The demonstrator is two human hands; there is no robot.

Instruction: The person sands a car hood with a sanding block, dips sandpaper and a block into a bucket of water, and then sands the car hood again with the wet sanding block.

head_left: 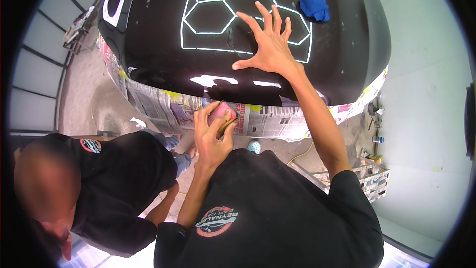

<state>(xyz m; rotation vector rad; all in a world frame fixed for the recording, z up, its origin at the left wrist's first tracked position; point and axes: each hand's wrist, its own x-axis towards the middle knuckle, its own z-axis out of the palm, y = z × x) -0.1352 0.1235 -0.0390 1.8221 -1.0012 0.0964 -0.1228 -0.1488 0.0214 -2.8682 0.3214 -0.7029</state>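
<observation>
Black shirt [277,213], nearest. Left hand [213,132]: pinching pink pad [222,111] beside newspaper masking [275,119]. Right hand [271,47]: spread over glossy black car panel [153,55]. Small container [379,139] near wall [426,119]: contents indiscernible.

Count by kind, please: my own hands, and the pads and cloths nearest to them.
Hands: 2 (left hand, right hand)
Pads: 1 (pink pad, in the left hand)
Cloths: 1 (blue cloth, on the black panel)
Total: 4

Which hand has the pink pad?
The left hand, gripping the pink pad; the right hand is spread open over the black panel, holding nothing.
</observation>
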